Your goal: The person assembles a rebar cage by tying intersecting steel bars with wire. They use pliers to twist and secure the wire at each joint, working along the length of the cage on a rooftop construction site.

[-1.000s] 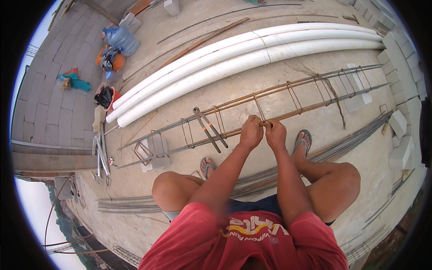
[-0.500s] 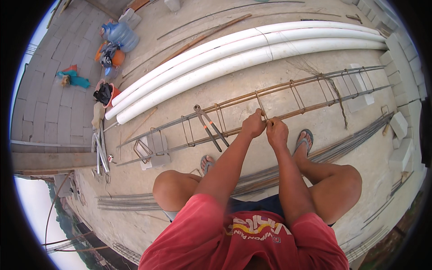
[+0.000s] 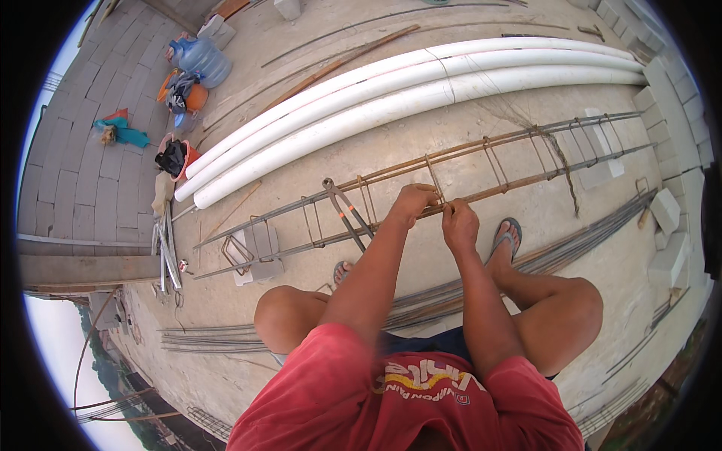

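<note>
A long, narrow rebar cage (image 3: 519, 178) of rusty bars and square stirrups stretches across the floor ahead of me. At its near bar, beside one stirrup (image 3: 434, 170), both hands work close together. My left hand (image 3: 415, 203) is closed, its fingertips pinched against the joint of stirrup and bar. Just to the right, my right hand (image 3: 459, 224) is also closed, thumb and forefinger together at the same joint. Whatever lies between the fingertips is too small to make out. Left of my hands, pincers (image 3: 347, 213) with dark handles and orange bands lean across the cage.
White concrete blocks (image 3: 259, 242) prop the cage's ends. Beyond it lie several long white pipes (image 3: 361, 113). Loose rebar (image 3: 429, 301) runs near my feet. At the left are a bucket (image 3: 179, 154) and a blue water bottle (image 3: 210, 64); a block wall (image 3: 681, 105) stands right.
My left hand has shifted slightly left and turned flatter, its fingers now lower against the stirrup. The right hand has moved a little nearer to me. The cage and pincers stay in place.
</note>
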The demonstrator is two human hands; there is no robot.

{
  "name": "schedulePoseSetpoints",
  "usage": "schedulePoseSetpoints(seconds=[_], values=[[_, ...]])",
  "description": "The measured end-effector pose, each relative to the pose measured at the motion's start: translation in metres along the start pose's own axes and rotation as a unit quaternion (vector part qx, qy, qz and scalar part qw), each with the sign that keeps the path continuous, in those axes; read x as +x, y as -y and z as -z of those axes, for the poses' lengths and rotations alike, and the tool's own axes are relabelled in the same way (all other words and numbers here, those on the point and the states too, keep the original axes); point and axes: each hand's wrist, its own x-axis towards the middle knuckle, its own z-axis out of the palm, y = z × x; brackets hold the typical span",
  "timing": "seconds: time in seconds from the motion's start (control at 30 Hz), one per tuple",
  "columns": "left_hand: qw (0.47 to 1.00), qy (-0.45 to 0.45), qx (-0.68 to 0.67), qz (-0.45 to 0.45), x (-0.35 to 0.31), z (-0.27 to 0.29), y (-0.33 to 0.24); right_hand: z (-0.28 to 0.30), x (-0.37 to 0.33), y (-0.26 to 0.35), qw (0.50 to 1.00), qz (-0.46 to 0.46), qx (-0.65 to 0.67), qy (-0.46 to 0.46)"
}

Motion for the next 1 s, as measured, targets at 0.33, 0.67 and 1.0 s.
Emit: schedulePoseSetpoints(seconds=[0.33,0.67,1.0], values=[[0.962,-0.084,0.218,-0.143,-0.001,-0.014,0.007,-0.010,-0.007,-0.001,0.998,-0.002,0.025,-0.059],[0.927,-0.142,0.277,-0.208,-0.008,-0.023,0.011,-0.013,-0.009,0.001,0.996,0.020,0.047,-0.071],[0.939,-0.054,0.241,-0.241,-0.035,-0.024,0.020,-0.009,-0.030,0.000,0.990,0.117,-0.010,-0.077]])
